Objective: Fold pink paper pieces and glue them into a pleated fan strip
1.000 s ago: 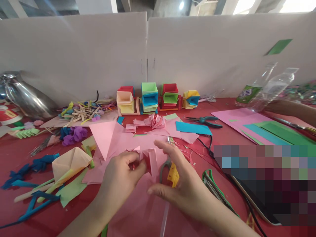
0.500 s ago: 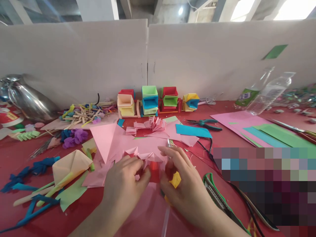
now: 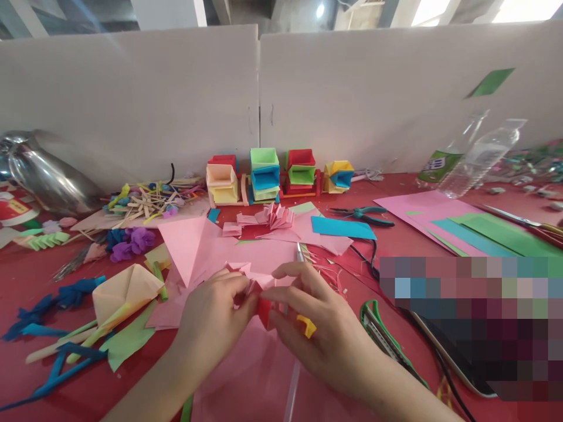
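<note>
Between my hands is a piece of folded pink paper (image 3: 264, 282) with a red paper part (image 3: 264, 310) below it. My left hand (image 3: 215, 319) pinches its left side between thumb and fingers. From the right, my right hand (image 3: 323, 322) has its thumb and fingertips closed on the red part. A small yellow piece (image 3: 307, 326) shows behind the right hand's curled fingers; whether it is held cannot be told. Beneath both hands lies a large pink sheet (image 3: 246, 363). Farther back sits a pleated pink paper strip (image 3: 277, 217).
Coloured paper boxes (image 3: 264, 176) stand against the white partition. Blue-handled pliers (image 3: 369, 217), a blue paper strip (image 3: 343, 227) and a green utility knife (image 3: 387, 340) lie to the right. Leftward are a peach folded paper (image 3: 125, 293), purple paper flowers (image 3: 132, 243) and a metal jug (image 3: 48, 176).
My right hand has moved left, its fingertips coming onto the folded paper. The red part has turned and looks narrower. The view has tipped slightly.
</note>
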`<state>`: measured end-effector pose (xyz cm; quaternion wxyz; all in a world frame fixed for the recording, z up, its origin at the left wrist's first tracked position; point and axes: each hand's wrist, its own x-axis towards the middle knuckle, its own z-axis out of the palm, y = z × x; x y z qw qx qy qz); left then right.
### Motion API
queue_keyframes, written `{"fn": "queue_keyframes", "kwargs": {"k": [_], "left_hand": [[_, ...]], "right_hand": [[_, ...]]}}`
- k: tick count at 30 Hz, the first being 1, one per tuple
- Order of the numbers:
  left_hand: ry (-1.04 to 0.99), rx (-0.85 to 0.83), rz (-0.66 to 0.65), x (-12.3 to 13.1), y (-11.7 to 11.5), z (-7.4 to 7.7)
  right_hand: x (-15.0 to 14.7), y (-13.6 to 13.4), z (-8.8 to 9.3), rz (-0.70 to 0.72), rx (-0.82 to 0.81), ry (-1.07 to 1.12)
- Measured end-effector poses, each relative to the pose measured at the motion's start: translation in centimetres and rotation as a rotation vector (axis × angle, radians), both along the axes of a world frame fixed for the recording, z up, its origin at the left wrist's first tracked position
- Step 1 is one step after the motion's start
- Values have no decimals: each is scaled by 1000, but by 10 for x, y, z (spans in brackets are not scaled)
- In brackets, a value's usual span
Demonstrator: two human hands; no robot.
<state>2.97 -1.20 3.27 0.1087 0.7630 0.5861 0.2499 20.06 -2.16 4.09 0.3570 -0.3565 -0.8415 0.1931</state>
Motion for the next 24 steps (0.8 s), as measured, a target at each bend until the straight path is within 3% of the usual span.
{"fn": "queue_keyframes", "kwargs": {"k": [3,11,17,24], "left_hand": [[95,-12,-51,-5,0,5],[396,369,-205,2,-13,3],[240,375,-202,0,-11,10],[101,317,-248,1,-13,6]], "right_hand": [[3,0,5,41,17,-83],[1,5,0,-27,84,-76],[4,7,1,-126,85,-60],[6,7,6,-56,9,-57]]}}
